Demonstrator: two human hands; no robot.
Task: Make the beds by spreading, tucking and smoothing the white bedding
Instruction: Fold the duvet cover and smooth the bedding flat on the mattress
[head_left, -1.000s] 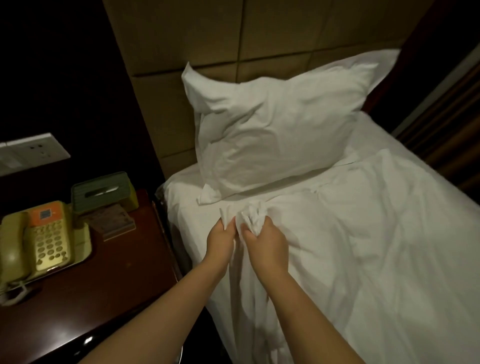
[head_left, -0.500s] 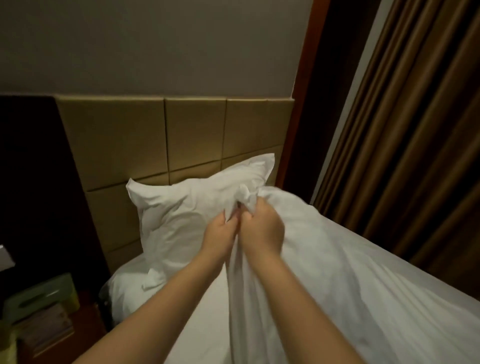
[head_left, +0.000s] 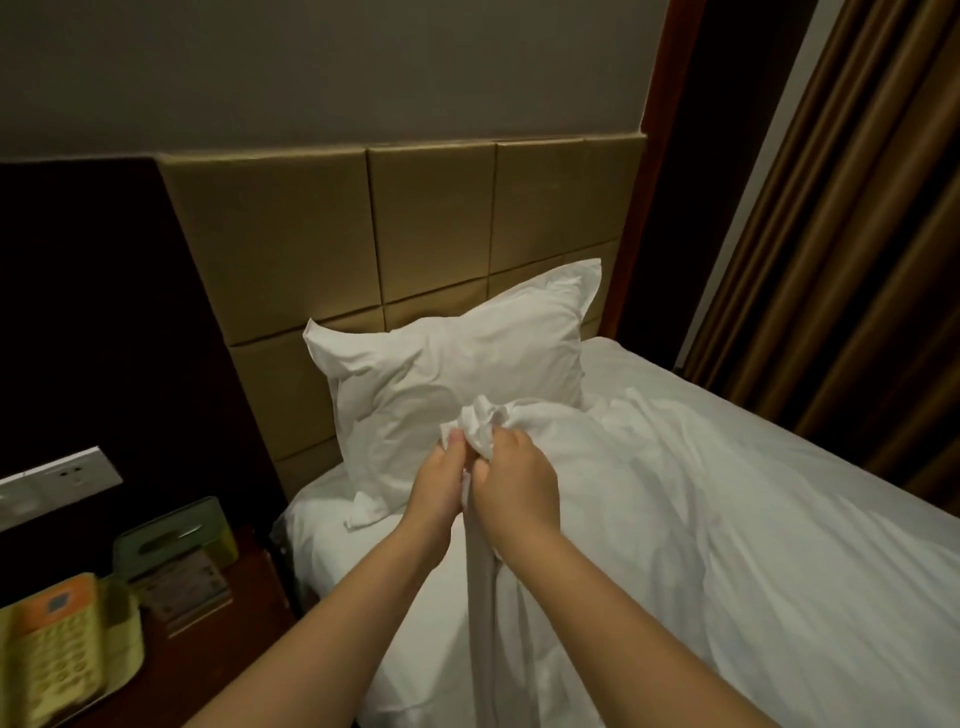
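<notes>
Grip: left hand (head_left: 436, 488) and right hand (head_left: 514, 486) both fisted on bunched corner of duvet (head_left: 701, 519), raised just in front of pillow (head_left: 452, 374). Long axis runs away from pillow — bulk on right hand's side, so pull likely goes away from pillow.

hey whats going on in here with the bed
A person is making a bed. The left hand and right hand both grip a bunched-up corner of the white duvet, held up just in front of the pillow, which leans against the padded headboard. The duvet lies rumpled across the mattress, not yet smoothed. A phone and tissue box sit on the nightstand beside it.
</notes>
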